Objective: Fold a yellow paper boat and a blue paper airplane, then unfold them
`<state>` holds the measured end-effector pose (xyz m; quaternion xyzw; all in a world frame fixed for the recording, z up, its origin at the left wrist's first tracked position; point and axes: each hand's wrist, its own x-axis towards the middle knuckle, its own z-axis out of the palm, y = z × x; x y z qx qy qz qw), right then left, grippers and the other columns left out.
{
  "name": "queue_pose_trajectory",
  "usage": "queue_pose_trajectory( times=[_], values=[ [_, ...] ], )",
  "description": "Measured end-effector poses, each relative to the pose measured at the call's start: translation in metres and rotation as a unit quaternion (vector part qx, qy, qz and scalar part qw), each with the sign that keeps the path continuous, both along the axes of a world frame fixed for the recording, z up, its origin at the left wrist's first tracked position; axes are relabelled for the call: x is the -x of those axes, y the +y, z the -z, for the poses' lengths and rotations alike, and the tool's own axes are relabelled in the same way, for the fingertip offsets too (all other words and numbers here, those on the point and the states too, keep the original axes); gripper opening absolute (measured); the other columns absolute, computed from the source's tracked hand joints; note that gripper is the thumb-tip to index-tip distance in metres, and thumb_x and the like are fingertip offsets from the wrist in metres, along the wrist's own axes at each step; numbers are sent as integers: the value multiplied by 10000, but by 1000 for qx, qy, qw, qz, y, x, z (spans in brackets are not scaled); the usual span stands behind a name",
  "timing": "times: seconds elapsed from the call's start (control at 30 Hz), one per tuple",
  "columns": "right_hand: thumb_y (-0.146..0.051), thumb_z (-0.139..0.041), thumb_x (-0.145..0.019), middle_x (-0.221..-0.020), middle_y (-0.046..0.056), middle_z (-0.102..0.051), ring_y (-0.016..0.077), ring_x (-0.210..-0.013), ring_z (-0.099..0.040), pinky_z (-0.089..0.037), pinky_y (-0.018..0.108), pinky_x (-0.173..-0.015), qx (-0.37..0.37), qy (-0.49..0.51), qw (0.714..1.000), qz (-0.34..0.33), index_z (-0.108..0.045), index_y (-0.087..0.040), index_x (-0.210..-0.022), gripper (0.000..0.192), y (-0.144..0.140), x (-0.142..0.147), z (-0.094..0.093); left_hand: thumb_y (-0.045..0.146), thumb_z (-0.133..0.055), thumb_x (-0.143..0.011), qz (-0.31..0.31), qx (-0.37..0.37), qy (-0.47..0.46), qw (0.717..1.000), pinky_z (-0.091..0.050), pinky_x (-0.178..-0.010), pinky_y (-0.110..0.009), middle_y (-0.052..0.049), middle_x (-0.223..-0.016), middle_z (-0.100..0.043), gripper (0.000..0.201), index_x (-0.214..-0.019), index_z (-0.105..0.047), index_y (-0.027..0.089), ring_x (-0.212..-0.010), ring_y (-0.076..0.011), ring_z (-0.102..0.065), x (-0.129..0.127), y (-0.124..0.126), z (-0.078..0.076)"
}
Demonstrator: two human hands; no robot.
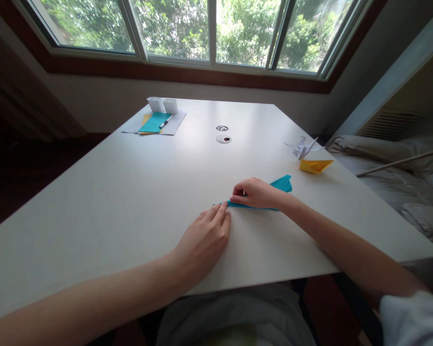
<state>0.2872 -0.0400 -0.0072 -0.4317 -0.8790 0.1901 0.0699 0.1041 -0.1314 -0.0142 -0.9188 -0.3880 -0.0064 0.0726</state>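
You sit at a white table (pixel 130 192) under a wide window (pixel 209 29). Your left hand (pixel 205 240) lies flat, its fingertips pressing the tip of the folded blue paper (pixel 283 183); your right hand (pixel 256 193) presses it down at 1 o'clock. At 2 o'clock rests a yellow paper boat (pixel 314 166), at 11 o'clock a stack of sheets (pixel 155 123).

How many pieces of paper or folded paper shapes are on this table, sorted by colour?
Teal: 2, the folded paper under both hands and a sheet at the far end
Yellow: 2, a folded shape and a sheet edge under the teal sheet
White: 2, a folded shape and a large sheet
Total: 6
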Motion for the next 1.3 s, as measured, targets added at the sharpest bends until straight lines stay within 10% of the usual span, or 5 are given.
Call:
queue_pose_trajectory(
  times=[1.3],
  values=[
    [-368,-469,-852,-731,23,-669,121,-644,-562,-319,217,-565,-61,-22,998,24,-644,-196,-804,251,-2,2,9,263,-360,-881,26,67,-24,997,-348,-953,-493,-242,-1322,-370,215,-1004,-466,121,-1256,-360,-334,10,17,8]
  ],
)
